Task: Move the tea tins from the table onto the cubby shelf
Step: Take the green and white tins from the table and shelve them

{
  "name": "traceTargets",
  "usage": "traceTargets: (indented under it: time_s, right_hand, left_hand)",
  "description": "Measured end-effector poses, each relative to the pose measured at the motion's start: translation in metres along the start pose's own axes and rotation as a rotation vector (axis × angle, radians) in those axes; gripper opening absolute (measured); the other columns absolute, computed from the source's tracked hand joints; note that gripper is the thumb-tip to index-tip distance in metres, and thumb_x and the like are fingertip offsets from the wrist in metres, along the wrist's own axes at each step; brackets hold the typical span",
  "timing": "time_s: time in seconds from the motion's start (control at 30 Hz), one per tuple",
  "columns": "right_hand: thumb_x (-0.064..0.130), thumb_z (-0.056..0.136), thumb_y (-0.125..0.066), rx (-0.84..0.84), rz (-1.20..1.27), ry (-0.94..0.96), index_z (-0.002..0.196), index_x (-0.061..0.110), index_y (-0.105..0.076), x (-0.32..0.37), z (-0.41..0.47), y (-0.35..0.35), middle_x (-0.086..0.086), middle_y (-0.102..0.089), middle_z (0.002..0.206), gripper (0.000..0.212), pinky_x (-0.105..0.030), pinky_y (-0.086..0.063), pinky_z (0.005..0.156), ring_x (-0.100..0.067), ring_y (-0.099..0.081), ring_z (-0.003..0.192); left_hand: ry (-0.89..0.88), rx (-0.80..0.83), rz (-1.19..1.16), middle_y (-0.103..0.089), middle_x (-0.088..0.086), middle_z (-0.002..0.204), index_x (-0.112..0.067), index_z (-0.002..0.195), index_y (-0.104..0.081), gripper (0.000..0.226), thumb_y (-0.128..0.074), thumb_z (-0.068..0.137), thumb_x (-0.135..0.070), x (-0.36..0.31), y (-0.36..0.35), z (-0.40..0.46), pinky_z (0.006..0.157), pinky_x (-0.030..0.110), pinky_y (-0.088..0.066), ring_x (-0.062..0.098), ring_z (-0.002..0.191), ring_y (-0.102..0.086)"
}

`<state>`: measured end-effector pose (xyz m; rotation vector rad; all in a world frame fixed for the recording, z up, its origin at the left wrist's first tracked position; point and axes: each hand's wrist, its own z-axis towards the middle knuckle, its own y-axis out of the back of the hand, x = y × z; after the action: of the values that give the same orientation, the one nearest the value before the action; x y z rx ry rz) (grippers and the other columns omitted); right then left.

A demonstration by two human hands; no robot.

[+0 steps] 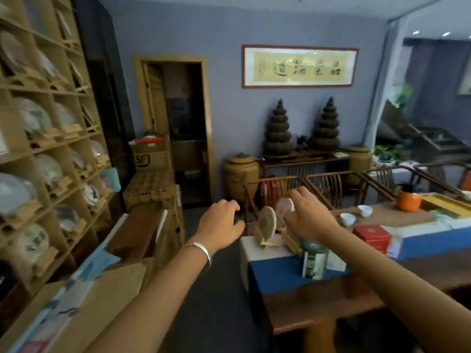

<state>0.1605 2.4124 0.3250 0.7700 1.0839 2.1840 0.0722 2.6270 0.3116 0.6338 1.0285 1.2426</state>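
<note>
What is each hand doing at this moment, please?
Left hand: open, empty, hovering off the table's end.
Right hand: fingers closed on the right-hand round tea cake on its stand.

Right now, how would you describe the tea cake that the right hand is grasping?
Find the wooden table with blue cloth on the right. Two round wrapped cakes stand on wooden stands at its near-left corner. It is the right-hand tea cake, under the right hand; its neighbour is untouched.

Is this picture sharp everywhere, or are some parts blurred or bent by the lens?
Head view: soft overall; the cubby shelf at the left edge is smeared and bowed by the wide lens. The right hand around the round tea cake and the left hand look slightly blurred. The framed calligraphy shows mild glare; ceiling lights glare at top right.
</note>
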Motion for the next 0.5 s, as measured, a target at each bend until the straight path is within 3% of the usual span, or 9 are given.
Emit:
traceTargets:
  time_s: [0.23, 0.4, 0.5]
  right_hand:
    - [0.027, 0.084, -0.057, 0.064, -0.105, -0.176, 0.112, 0.013, -0.049, -0.159, -0.036, 0.034, -0.007, -0.047, 0.111, 0.033, -0.038, -0.045, 0.078, -0.029, -0.052, 0.099]
    - [0.032, 0.086, -0.057, 0.131, -0.118, -0.183, 0.126, 0.019, -0.046, -0.257, -0.035, 0.035, -0.005, -0.044, 0.128, 0.044, -0.037, -0.047, 0.091, -0.024, -0.050, 0.111]
    - [0.031, 0.088, -0.058, 0.157, -0.114, -0.183, 0.129, 0.017, -0.045, -0.300, -0.032, 0.022, -0.006, -0.044, 0.133, 0.045, -0.037, -0.045, 0.091, -0.026, -0.049, 0.116]
  left_hand:
    - [-0.143, 0.108, -0.060, -0.057, 0.002, 0.116, -0.023, 0.120, -0.055, 0.035, -0.058, 0.087, -0.035, -0.122, -0.102, 0.077, 0.083, 0.040, -0.051, 0.026, 0.104, -0.057]
    - [-0.116, 0.162, -0.065, -0.058, 0.002, 0.116, -0.022, 0.115, -0.057, 0.031, -0.057, 0.087, -0.034, -0.180, -0.175, 0.120, 0.093, 0.044, -0.045, 0.027, 0.108, -0.055]
    - [-0.105, 0.218, -0.082, -0.062, 0.005, 0.107, -0.019, 0.100, -0.057, 0.018, -0.058, 0.086, -0.030, -0.192, -0.215, 0.132, 0.088, 0.040, -0.045, 0.028, 0.104, -0.057]
